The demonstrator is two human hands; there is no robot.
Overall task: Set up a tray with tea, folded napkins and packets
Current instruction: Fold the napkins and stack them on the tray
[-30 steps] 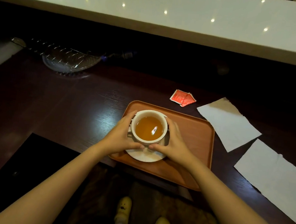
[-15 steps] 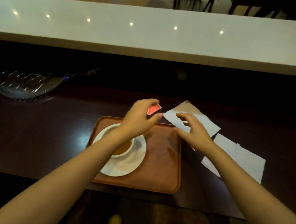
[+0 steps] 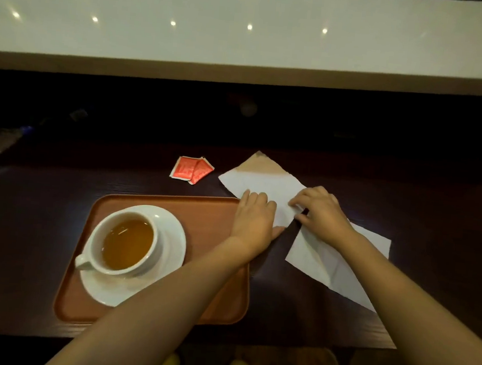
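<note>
A white teacup (image 3: 124,244) filled with amber tea is seated on a white saucer (image 3: 170,234), and both are carried in the left half of a brown wooden tray (image 3: 210,306) set on a dark wooden counter (image 3: 40,207). The right half of the tray is bare of packets and napkins. Two red packets (image 3: 191,168), overlapping each other, are laid on the counter just beyond the tray's far edge. A white napkin (image 3: 260,181) is spread flat to the right of the tray, and a second napkin (image 3: 340,268) is laid nearer, its corner close to the first. The left hand (image 3: 255,219) is pressed palm-down on the first napkin's near edge, fingers extended. The right hand (image 3: 321,210) is curled over that napkin, whose near corner is pinched between fingertips and thumb.
</note>
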